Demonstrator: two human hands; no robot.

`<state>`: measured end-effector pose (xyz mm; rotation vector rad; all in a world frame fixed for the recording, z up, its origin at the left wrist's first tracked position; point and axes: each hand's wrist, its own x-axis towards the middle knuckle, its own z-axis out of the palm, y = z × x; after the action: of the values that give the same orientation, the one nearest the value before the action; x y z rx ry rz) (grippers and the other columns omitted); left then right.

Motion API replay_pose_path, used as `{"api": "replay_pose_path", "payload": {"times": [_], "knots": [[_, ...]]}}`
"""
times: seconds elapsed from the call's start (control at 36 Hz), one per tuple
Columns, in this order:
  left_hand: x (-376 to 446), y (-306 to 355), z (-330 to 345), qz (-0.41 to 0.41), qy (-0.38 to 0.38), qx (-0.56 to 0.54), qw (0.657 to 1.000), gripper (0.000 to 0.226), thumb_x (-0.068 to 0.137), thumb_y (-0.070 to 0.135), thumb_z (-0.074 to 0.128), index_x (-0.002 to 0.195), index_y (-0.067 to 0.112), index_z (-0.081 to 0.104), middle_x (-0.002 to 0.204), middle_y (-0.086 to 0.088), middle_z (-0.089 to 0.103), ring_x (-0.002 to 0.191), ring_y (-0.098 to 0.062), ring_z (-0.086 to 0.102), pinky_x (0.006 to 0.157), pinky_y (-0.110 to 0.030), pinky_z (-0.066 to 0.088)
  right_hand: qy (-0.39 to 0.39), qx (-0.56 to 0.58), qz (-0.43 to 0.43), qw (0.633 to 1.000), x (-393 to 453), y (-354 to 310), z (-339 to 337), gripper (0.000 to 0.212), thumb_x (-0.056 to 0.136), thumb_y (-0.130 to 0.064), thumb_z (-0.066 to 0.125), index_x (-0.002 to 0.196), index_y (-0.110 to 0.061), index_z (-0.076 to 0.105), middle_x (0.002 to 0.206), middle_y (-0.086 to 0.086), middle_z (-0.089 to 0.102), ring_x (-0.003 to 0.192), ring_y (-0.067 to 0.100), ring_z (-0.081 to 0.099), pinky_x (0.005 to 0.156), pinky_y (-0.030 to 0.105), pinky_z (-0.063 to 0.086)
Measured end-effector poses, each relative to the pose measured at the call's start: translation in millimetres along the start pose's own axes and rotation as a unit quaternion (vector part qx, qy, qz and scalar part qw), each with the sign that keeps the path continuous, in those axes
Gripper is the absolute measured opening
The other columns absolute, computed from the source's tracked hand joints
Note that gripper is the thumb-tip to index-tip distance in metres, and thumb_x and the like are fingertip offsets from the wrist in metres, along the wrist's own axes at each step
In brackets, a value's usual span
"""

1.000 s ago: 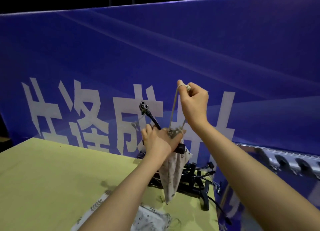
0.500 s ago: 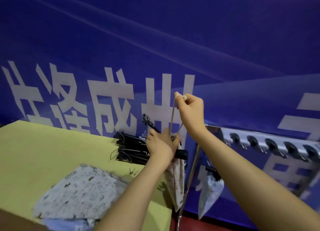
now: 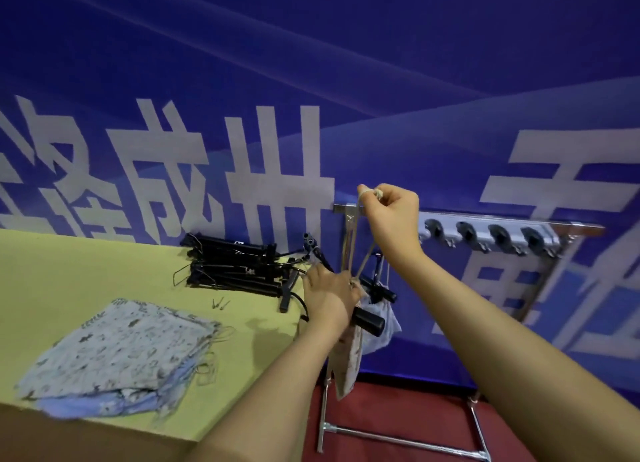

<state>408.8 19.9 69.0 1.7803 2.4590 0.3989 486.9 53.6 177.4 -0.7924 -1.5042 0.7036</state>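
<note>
cloth bag (image 3: 348, 361), matt blk hanger (image 3: 369, 319)

The blue banner (image 3: 381, 63) across the back carries large white Chinese characters. At centre left "成" (image 3: 166, 181) reads clearly. Left of it is one like "逢" (image 3: 65, 184), its foot hidden by the yellow-green table (image 3: 86, 264). Right of it is a "卅"-like form (image 3: 277, 170). The characters at the right edge are cut off and unreadable. A small white mark on the black hangers (image 3: 239, 242) is too small to read.
</note>
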Motion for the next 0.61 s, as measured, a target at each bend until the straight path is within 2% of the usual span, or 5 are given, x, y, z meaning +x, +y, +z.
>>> {"api": "replay_pose_path", "payload": {"times": [0.11,0.19,0.31,0.44,0.61], "knots": [[-10,19,17,0.017,-0.063,0.011,0.998,0.041,0.093,0.049,0.042,0.121,0.021,0.052,0.132,-0.020,0.043,0.127,-0.035,0.035,0.103,-0.041,0.034,-0.018,-0.029,0.023,0.999,-9,20,-29,0.050,0.091,-0.012,0.057,0.053,-0.014,0.026,0.048,0.000,0.024,0.045,0.009,0.020,0.053,0.028,0.024],[-14,29,32,0.017,-0.137,0.018,0.990,0.065,0.091,0.061,0.039,0.146,0.031,0.021,0.147,-0.028,0.023,0.138,-0.041,0.022,0.106,-0.045,0.032,-0.053,-0.069,0.039,0.995,-19,37,-48,0.050,0.091,-0.015,0.058,0.052,-0.014,0.026,0.048,0.001,0.023,0.045,0.009,0.020,0.051,0.027,0.024],[-17,35,51,0.021,-0.222,0.021,0.975,0.077,0.088,0.066,0.037,0.146,0.043,-0.007,0.137,-0.023,0.042,0.121,-0.035,0.049,0.087,-0.040,0.046,-0.069,-0.123,0.082,0.987,-35,66,-68,0.052,0.090,-0.015,0.060,0.050,-0.015,0.027,0.045,-0.003,0.024,0.041,0.009,0.022,0.046,0.017,0.024],[-23,41,52,0.098,-0.179,-0.092,0.975,0.044,0.093,0.043,0.050,0.128,0.017,0.047,0.110,-0.015,0.062,0.102,-0.033,0.061,0.078,-0.037,0.048,-0.086,-0.194,0.139,0.967,-47,101,-84,0.051,0.089,-0.019,0.061,0.051,-0.016,0.027,0.046,0.001,0.025,0.044,0.013,0.021,0.045,0.023,0.021],[11,60,58,0.099,-0.125,-0.255,0.954,0.035,0.087,0.025,0.062,0.118,0.010,0.060,0.114,-0.010,0.061,0.107,-0.025,0.057,0.085,-0.031,0.043,-0.112,-0.243,0.180,0.946,-42,132,-97,0.046,0.087,-0.021,0.061,0.054,-0.013,0.032,0.047,-0.001,0.028,0.049,0.017,0.025,0.053,0.032,0.024]]}}
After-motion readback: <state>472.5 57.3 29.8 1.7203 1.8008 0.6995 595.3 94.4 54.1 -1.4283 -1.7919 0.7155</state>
